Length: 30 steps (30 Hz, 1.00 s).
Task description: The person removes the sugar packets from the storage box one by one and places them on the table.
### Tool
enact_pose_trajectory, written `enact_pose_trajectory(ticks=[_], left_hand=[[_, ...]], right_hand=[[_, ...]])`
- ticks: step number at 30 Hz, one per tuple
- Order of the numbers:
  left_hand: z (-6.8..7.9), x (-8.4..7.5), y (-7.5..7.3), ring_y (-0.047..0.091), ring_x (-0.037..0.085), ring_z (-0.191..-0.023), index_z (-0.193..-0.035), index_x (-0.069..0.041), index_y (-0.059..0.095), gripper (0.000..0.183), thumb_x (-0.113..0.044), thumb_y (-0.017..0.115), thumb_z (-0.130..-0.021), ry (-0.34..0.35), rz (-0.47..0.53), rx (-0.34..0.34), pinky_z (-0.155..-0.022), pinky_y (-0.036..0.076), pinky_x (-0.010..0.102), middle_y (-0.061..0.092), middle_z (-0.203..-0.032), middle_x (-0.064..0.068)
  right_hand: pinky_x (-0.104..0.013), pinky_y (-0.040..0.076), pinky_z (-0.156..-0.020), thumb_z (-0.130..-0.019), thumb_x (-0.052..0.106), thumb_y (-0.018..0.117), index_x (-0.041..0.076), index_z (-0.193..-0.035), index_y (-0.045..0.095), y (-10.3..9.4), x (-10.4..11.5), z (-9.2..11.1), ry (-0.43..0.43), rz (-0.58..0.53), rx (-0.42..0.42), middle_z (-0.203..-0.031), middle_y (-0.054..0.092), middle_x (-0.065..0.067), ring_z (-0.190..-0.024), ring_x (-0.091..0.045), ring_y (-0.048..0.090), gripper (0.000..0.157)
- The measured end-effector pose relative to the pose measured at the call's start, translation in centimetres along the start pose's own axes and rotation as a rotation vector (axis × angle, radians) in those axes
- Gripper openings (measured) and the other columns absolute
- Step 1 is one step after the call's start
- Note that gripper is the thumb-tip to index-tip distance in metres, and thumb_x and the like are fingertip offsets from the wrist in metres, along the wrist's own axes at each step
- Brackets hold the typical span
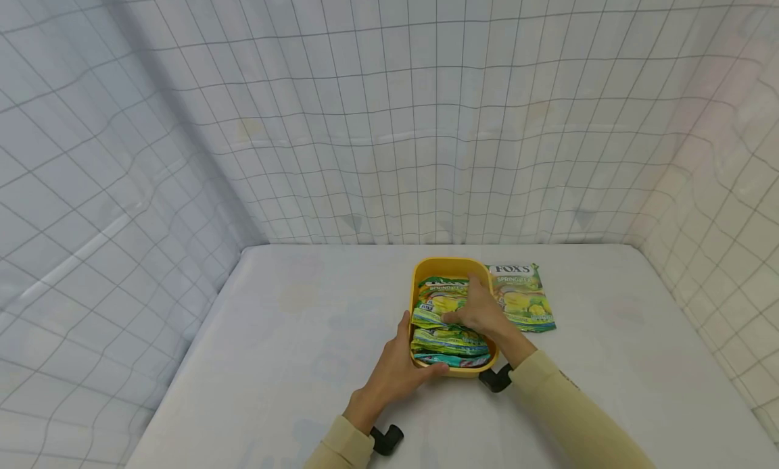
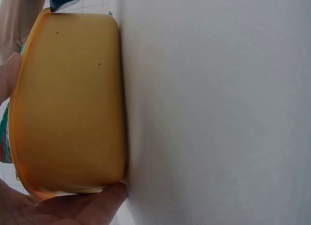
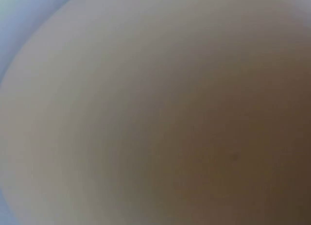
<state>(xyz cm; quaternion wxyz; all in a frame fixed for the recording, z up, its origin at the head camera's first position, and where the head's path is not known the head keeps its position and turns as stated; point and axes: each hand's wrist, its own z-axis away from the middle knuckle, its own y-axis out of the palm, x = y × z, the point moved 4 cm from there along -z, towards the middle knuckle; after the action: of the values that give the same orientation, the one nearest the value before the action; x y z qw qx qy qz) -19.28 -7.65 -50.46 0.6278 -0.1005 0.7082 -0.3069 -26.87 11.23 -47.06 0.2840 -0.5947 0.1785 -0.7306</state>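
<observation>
A flat green-and-yellow printed pouch [image 1: 441, 297] lies among other packets inside a yellow, rounded rectangular tub [image 1: 447, 267]. The right hand [image 1: 483, 315] reaches in over it, thumb on top; whether it pinches, I cannot tell. The left hand [image 1: 391, 369] spreads around the tub's near-left corner. This looks like settling the packets; the next move probably calls for a steady tub. Another matching pouch [image 1: 520, 297] lies just right, on the white-covered table [image 1: 304, 313].

There were two hands [image 1: 392, 371], two sleeves [image 1: 569, 405], two black wrist mounts [image 1: 387, 440] — and one tub [image 1: 447, 265]. One packet [image 1: 523, 300] lay right; inside, at least three — overlap hid the exact count.
</observation>
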Motion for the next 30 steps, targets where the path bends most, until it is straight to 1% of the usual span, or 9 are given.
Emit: enact_pose_trajectory(ticks=[9,16,20,23,24,26,27,28,30], left_hand=[[0.1,0.0,-0.2,0.055,0.032,-0.128,-0.163,-0.002,0.003,0.126,-0.061,0.08,-0.081,0.003,0.007,-0.003,-0.104,0.045,0.051,0.046,-0.152,0.018],[0.1,0.1,0.0,0.055,0.031,-0.129,-0.163,-0.004,0.004,0.126,-0.062,0.079,-0.081,-0.004,0.01,0.001,-0.105,0.045,0.051,0.044,-0.153,0.018],[0.0,0.2,0.0,0.053,0.031,-0.131,-0.164,-0.005,0.004,0.126,-0.062,0.079,-0.081,-0.014,0.006,0.003,-0.105,0.045,0.051,0.042,-0.155,0.019],[0.0,0.2,0.0,0.052,0.032,-0.132,-0.164,-0.006,0.004,0.126,-0.063,0.079,-0.081,-0.022,0.003,0.002,-0.106,0.044,0.051,0.041,-0.155,0.019],[0.0,0.2,0.0,0.052,0.032,-0.133,-0.164,-0.006,0.004,0.126,-0.063,0.079,-0.08,-0.025,0.003,0.002,-0.106,0.044,0.051,0.041,-0.155,0.019],[-0.1,0.2,0.0,0.052,0.033,-0.133,-0.164,-0.005,0.005,0.126,-0.062,0.08,-0.08,-0.029,0.003,0.001,-0.106,0.044,0.051,0.041,-0.155,0.02],[-0.1,0.2,0.0,0.052,0.033,-0.133,-0.164,-0.005,0.005,0.126,-0.062,0.08,-0.08,-0.03,0.004,0.0,-0.106,0.044,0.052,0.042,-0.155,0.02],[-0.1,0.2,0.0,0.052,0.033,-0.133,-0.163,-0.004,0.005,0.126,-0.062,0.08,-0.08,-0.032,0.004,0.0,-0.106,0.044,0.051,0.042,-0.155,0.02],[-0.1,0.2,0.0,0.052,0.032,-0.132,-0.163,-0.004,0.005,0.127,-0.062,0.08,-0.08,-0.033,0.005,0.0,-0.106,0.044,0.051,0.042,-0.154,0.019]], right_hand=[[-0.065,0.035,-0.107,-0.079,0.016,0.091,0.005,-0.162,0.018,0.0,0.0,-0.2,-0.038,-0.069,-0.054,-0.161,0.025,-0.027,-0.143,-0.05,0.029,0.111],[-0.064,0.036,-0.107,-0.079,0.015,0.09,0.005,-0.162,0.02,0.1,-0.5,-0.3,0.005,-0.112,-0.059,-0.161,0.028,-0.026,-0.143,-0.05,0.031,0.109],[-0.063,0.042,-0.102,-0.08,0.013,0.09,0.005,-0.16,0.027,0.2,-0.6,-0.5,0.002,-0.131,-0.048,-0.159,0.032,-0.026,-0.139,-0.05,0.037,0.102],[-0.06,0.047,-0.097,-0.08,0.01,0.089,0.007,-0.159,0.032,0.1,-0.6,-0.7,-0.002,-0.167,-0.036,-0.159,0.033,-0.024,-0.136,-0.05,0.04,0.098],[-0.059,0.048,-0.096,-0.081,0.009,0.088,0.008,-0.159,0.032,0.1,-0.7,-0.7,-0.004,-0.184,-0.032,-0.159,0.032,-0.023,-0.137,-0.05,0.038,0.097],[-0.058,0.05,-0.093,-0.083,0.006,0.086,0.01,-0.159,0.033,0.0,-0.7,-0.7,-0.008,-0.22,-0.033,-0.161,0.028,-0.023,-0.143,-0.051,0.028,0.093],[-0.058,0.049,-0.093,-0.084,0.005,0.084,0.01,-0.159,0.034,0.0,-0.8,-0.7,-0.012,-0.238,-0.034,-0.162,0.025,-0.023,-0.146,-0.052,0.02,0.09],[-0.058,0.049,-0.094,-0.087,0.006,0.081,0.011,-0.159,0.035,-0.1,-0.8,-0.7,-0.018,-0.25,-0.036,-0.163,0.023,-0.024,-0.148,-0.052,0.011,0.086],[-0.059,0.047,-0.097,-0.09,0.006,0.077,0.011,-0.158,0.036,-0.2,-1.0,-0.6,-0.024,-0.277,-0.043,-0.166,0.012,-0.025,-0.149,-0.052,-0.009,0.08]])
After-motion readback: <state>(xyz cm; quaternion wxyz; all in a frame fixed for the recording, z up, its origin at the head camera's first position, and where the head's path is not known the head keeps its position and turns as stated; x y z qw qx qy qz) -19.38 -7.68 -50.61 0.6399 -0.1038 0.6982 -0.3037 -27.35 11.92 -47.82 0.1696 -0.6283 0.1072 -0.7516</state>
